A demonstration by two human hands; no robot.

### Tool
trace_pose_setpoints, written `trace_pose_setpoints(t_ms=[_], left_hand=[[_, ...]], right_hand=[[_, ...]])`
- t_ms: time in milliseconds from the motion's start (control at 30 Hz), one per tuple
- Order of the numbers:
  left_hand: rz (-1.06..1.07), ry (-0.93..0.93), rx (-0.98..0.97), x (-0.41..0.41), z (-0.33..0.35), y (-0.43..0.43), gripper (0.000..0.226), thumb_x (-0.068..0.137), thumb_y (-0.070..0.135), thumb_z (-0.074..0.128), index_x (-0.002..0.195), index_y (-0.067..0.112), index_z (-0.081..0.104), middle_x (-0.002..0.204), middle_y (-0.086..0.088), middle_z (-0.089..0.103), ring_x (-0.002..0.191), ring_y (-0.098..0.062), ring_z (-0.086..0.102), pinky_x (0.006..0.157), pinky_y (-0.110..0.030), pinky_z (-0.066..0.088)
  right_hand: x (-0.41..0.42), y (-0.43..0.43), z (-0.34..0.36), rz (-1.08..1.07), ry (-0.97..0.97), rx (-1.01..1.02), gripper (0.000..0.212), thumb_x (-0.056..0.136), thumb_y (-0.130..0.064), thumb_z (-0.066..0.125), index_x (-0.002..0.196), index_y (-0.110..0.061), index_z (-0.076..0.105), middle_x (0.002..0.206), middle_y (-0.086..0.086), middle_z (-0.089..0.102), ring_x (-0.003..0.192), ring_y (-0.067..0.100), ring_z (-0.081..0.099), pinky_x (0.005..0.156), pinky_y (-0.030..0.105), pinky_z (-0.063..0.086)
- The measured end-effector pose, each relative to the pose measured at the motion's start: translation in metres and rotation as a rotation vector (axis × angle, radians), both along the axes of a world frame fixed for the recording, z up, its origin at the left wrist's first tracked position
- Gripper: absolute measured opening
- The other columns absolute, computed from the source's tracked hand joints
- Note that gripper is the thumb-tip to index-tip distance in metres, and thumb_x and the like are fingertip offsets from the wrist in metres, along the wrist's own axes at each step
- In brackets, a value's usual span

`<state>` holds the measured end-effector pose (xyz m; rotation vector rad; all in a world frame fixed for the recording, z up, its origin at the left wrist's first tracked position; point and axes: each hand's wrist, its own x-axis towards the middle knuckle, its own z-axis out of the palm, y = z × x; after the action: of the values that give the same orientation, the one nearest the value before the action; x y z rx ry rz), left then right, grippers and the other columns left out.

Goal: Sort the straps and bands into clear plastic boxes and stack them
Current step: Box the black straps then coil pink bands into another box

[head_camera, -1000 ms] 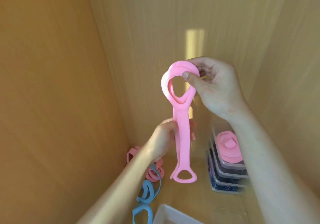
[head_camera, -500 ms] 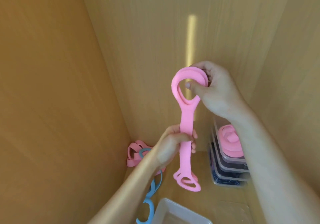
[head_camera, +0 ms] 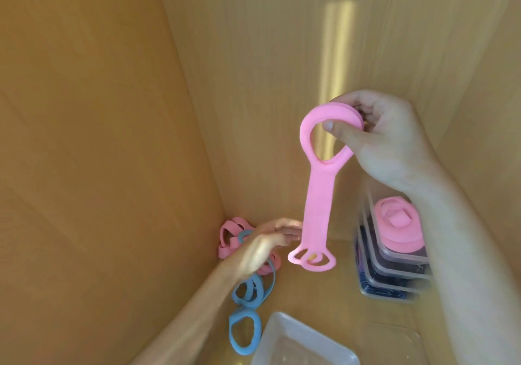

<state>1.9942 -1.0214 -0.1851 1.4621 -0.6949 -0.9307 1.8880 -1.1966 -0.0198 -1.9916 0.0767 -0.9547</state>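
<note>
My right hand [head_camera: 386,139] pinches the partly rolled top loop of a long pink strap [head_camera: 317,201], which hangs down in mid-air with its lower loop free. My left hand [head_camera: 265,247] is blurred, low and to the left of the strap's lower end, fingers stretched out and holding nothing. A pile of pink straps [head_camera: 232,237] lies in the far left corner, with blue bands [head_camera: 248,291] in front of it. A stack of clear plastic boxes [head_camera: 394,277] stands at the right; the top box holds a rolled pink strap [head_camera: 400,229], the lower ones dark bands.
An open clear plastic box [head_camera: 304,345] sits at the bottom centre, and a clear lid [head_camera: 394,345] lies to its right. Wooden walls [head_camera: 112,139] close in on the left, back and right of the wooden shelf floor [head_camera: 318,294].
My left hand has let go of the strap's middle and dropped to the left. The strap now hangs from my right hand alone, which has shifted slightly right.
</note>
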Motion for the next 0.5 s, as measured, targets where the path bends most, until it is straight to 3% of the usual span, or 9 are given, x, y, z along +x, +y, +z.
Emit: trace_pose_setpoints(t_ms=[67, 167, 233, 267, 367, 500], left_hand=[[0.209, -0.045, 0.147, 0.02, -0.014, 0.011, 0.033, 0.095, -0.005, 0.047, 0.122, -0.004, 0.064, 0.124, -0.021, 0.068, 0.113, -0.027, 0.066, 0.089, -0.028, 0.055], [0.56, -0.138, 0.384, 0.047, -0.045, 0.028, 0.019, 0.098, 0.004, 0.051, 0.105, 0.0, 0.068, 0.107, -0.02, 0.071, 0.096, -0.029, 0.069, 0.08, -0.036, 0.06], [0.61, -0.299, 0.531, 0.055, -0.065, 0.039, 0.02, 0.099, 0.008, 0.05, 0.087, 0.008, 0.066, 0.088, -0.009, 0.069, 0.076, -0.018, 0.065, 0.06, -0.024, 0.053], [0.579, -0.404, 0.609, 0.058, -0.076, 0.044, 0.02, 0.098, 0.008, 0.051, 0.085, 0.011, 0.065, 0.084, -0.005, 0.068, 0.073, -0.015, 0.062, 0.061, -0.025, 0.052], [0.461, -0.714, 0.725, 0.058, -0.097, 0.047, 0.016, 0.092, 0.006, 0.054, 0.093, 0.015, 0.068, 0.099, 0.002, 0.065, 0.091, -0.018, 0.064, 0.078, -0.033, 0.056], [0.372, -1.211, 0.639, 0.061, -0.101, 0.027, 0.021, 0.084, 0.01, 0.057, 0.099, 0.014, 0.07, 0.119, 0.001, 0.06, 0.116, -0.023, 0.053, 0.101, -0.036, 0.043]], right_hand=[[0.0, 0.0, -0.001, 0.004, -0.006, -0.005, 0.019, 0.087, -0.01, 0.074, 0.092, -0.028, 0.072, 0.084, -0.01, 0.073, 0.073, 0.004, 0.064, 0.067, 0.019, 0.051], [0.001, -0.001, -0.004, 0.0, -0.006, -0.02, 0.019, 0.087, -0.01, 0.073, 0.092, -0.029, 0.072, 0.085, -0.008, 0.073, 0.073, 0.005, 0.064, 0.067, 0.021, 0.051], [0.001, -0.001, -0.003, -0.003, -0.012, -0.023, 0.023, 0.087, -0.011, 0.073, 0.09, -0.034, 0.071, 0.084, -0.008, 0.072, 0.073, 0.005, 0.063, 0.066, 0.021, 0.051], [0.002, 0.0, -0.003, -0.003, -0.016, -0.024, 0.024, 0.087, -0.012, 0.073, 0.089, -0.035, 0.07, 0.084, -0.008, 0.072, 0.073, 0.006, 0.063, 0.066, 0.021, 0.051], [0.001, 0.001, -0.002, -0.006, -0.03, -0.029, 0.023, 0.086, -0.014, 0.074, 0.089, -0.036, 0.071, 0.086, -0.006, 0.073, 0.076, 0.012, 0.066, 0.068, 0.025, 0.052], [0.001, 0.001, -0.001, 0.005, -0.036, -0.008, 0.019, 0.085, -0.014, 0.074, 0.09, -0.033, 0.072, 0.086, -0.003, 0.074, 0.077, 0.015, 0.067, 0.067, 0.026, 0.053]])
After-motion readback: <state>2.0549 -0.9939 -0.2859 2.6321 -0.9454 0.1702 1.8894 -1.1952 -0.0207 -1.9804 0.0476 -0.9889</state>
